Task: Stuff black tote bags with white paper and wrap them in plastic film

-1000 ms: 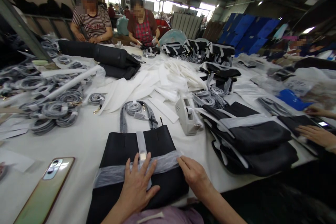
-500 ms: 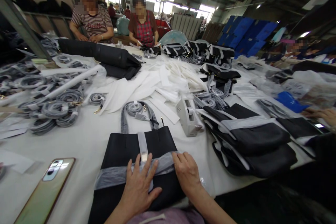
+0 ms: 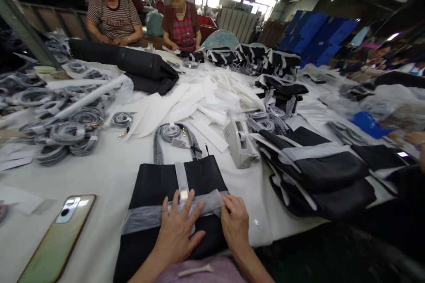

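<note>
Flat, spread left hand (image 3: 177,231) pins the translucent plastic band (image 3: 142,216) across the black leather tote bag (image 3: 156,183). The right hand (image 3: 235,225) pinches the band's slack end at the bag's right edge, which likely wants tension.

phone (image 3: 56,239): corner cut by bottom edge | black bag (image 3: 156,185): base cut off

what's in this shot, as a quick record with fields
left grip: open, flat on the clear wrap band across the black tote bag
right grip: pinching the band's right end
bag handles: wrapped, lying away from the person
left of bag: phone, face down
right of bag: tape dispenser, stack of wrapped bags
far left: coiled straps
surface: white table
</note>
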`<act>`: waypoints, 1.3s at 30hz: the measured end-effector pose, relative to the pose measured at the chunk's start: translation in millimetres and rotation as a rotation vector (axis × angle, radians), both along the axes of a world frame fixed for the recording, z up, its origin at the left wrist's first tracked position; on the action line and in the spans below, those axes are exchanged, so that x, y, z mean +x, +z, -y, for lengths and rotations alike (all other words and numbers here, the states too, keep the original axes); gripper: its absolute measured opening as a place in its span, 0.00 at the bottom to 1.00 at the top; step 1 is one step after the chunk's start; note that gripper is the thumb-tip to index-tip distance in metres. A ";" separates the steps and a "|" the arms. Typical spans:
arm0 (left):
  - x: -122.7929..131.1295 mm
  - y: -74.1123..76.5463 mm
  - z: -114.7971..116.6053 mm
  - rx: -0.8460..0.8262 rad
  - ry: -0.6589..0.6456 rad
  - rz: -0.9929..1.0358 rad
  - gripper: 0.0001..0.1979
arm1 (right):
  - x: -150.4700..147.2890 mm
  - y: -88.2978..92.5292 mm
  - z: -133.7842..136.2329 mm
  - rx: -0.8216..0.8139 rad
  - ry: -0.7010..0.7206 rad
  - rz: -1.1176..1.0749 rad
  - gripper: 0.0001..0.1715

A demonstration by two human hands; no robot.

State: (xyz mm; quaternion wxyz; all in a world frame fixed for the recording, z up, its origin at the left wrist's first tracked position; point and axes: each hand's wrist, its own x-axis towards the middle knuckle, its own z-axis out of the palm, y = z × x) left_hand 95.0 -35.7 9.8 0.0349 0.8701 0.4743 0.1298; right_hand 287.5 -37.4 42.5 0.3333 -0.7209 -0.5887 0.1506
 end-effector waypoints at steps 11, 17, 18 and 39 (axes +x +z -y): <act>0.0 -2.3 0.2 0.048 -0.032 -0.024 0.35 | 6.8 28.1 -4.9 -0.075 0.281 0.603 0.16; 1.2 -0.7 -3.0 0.078 -0.172 -0.074 0.36 | 2.1 7.5 -4.9 -0.062 0.097 -0.050 0.11; 1.3 0.5 -3.9 0.077 -0.187 -0.074 0.36 | 0.6 4.2 -3.6 -0.063 0.041 -0.152 0.11; 21.9 5.3 -5.3 0.099 -0.274 -0.059 0.34 | -2.7 -15.1 8.0 -0.096 -0.181 -0.447 0.14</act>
